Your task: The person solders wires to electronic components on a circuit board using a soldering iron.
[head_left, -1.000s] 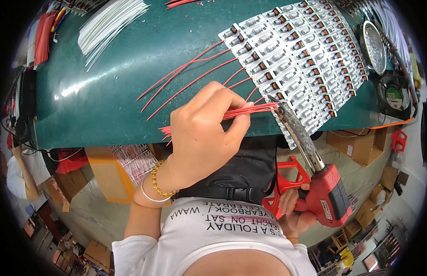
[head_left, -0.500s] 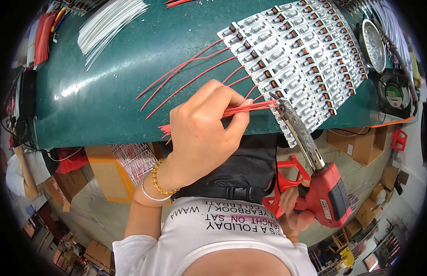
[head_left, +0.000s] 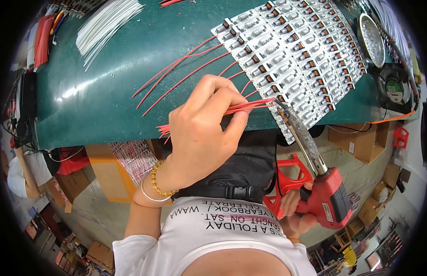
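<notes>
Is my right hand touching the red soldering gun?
Touching. The head view shows your right hand gripping the red soldering gun by its handle.

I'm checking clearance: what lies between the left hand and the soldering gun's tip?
In the head view, red wires held in the left hand stretch toward the soldering gun's tip; contact is unclear.

Soldering gun (head_left: 321,171): smooth plast. body (head_left: 330,198), rough metal barrel (head_left: 304,134); red wires (head_left: 251,106) plast.-coated; tabletop (head_left: 108,108) smooth, glossy.
</notes>
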Available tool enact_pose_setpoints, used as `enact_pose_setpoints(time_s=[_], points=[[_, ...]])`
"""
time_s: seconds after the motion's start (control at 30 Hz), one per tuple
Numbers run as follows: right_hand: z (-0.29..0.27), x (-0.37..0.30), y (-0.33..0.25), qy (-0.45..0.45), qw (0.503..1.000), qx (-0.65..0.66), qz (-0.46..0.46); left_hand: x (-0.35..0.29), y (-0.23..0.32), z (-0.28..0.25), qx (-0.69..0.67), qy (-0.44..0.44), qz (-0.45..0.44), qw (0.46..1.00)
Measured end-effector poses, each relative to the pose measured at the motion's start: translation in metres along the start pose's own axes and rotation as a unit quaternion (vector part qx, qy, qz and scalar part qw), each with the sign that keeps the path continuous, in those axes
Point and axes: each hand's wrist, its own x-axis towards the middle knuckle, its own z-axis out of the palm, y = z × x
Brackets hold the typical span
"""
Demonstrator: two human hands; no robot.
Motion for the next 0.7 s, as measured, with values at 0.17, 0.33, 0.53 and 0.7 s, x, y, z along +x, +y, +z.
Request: enact_pose_setpoints(time_s=[0.17, 0.33, 0.53, 0.7], points=[[0.014, 0.006, -0.009, -0.007, 0.998, 0.029, 0.051, -0.001, 0.001, 0.001, 0.016, 0.002, -0.002, 1.0], [0.023, 0.004, -0.02, -0.022, 0.993, 0.058, 0.1, -0.003, 0.002, 0.002, 0.031, 0.005, -0.016, 0.999], [0.032, 0.012, -0.03, -0.005, 0.992, 0.058, 0.115, -0.006, 0.003, 0.007, 0.025, 0.022, -0.005, 0.999], [-0.002, -0.019, 0.004, 0.071, 0.996, -0.018, 0.044, -0.002, 0.002, 0.004, 0.016, 0.022, -0.005, 1.0]])
